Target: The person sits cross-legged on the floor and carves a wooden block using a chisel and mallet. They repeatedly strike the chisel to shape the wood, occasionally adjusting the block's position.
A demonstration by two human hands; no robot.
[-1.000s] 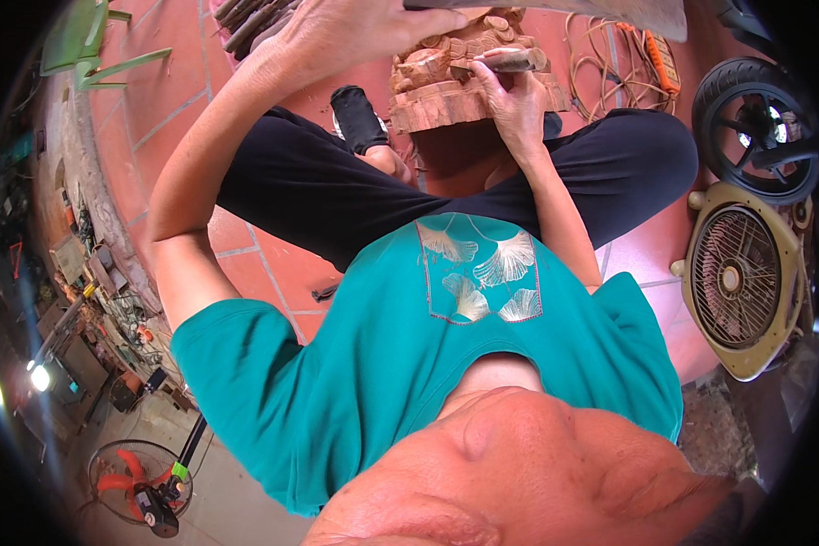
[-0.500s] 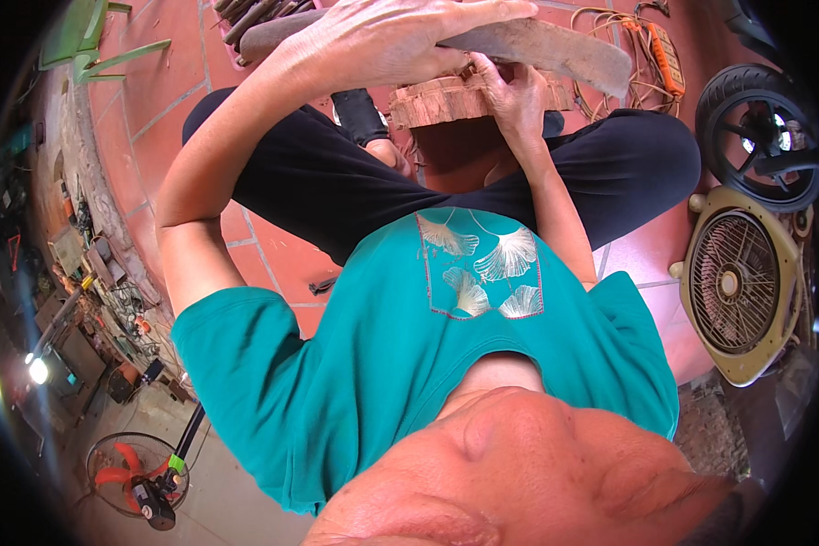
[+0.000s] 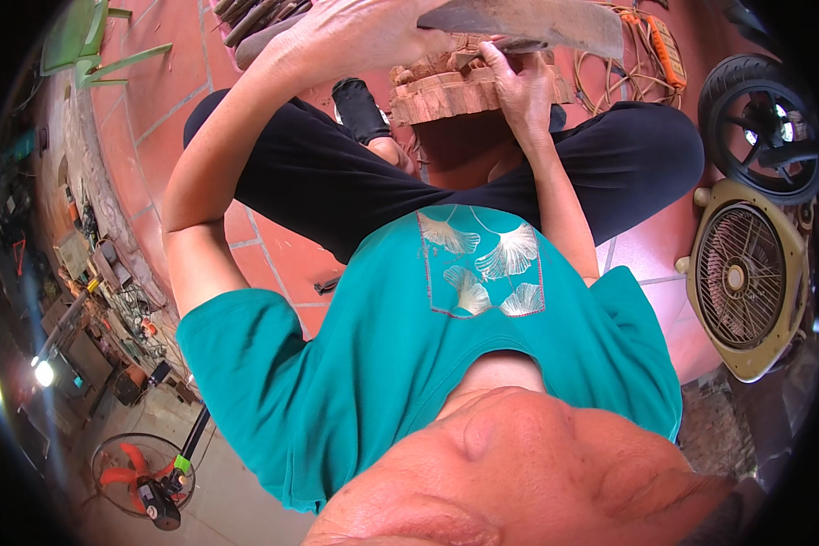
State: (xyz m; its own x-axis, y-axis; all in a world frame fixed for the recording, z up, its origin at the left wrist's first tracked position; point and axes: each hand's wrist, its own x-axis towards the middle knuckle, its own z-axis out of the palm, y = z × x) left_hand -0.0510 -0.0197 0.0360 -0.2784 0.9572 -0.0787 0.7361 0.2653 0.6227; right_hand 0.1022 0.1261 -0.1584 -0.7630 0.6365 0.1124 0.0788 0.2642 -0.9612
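Clearly, the main hazard sits between the two hands. The left hand [image 3: 359, 38] grips a flat wooden club [image 3: 555, 25], though its fingertips run out past the upper edge of the view; the right hand [image 3: 526, 96] is closed narrowly around a slim chisel [image 3: 522, 45] at the carved wooden block [image 3: 446, 96]. That block stands above the tiled floor [image 3: 169, 86], between the person's bent legs, and the chisel lies over its right half, back from the near edge. Whether the chisel's tip bites the wood, I cannot tell.

The club hangs across and above the chisel, hiding part of the carving, so a blow landing off-centre could catch the right thumb or knuckles. If the chisel is held too loosely or too flat, it might skid and chip the relief, or run leftward off the block toward the foot in black [image 3: 361, 111] beside its left corner. A heavy stroke close to the near edge could split the rough rim or rock the block. The tan cord [image 3: 601, 80], looped on the floor just beyond the right corner, could snag a shifting foot.
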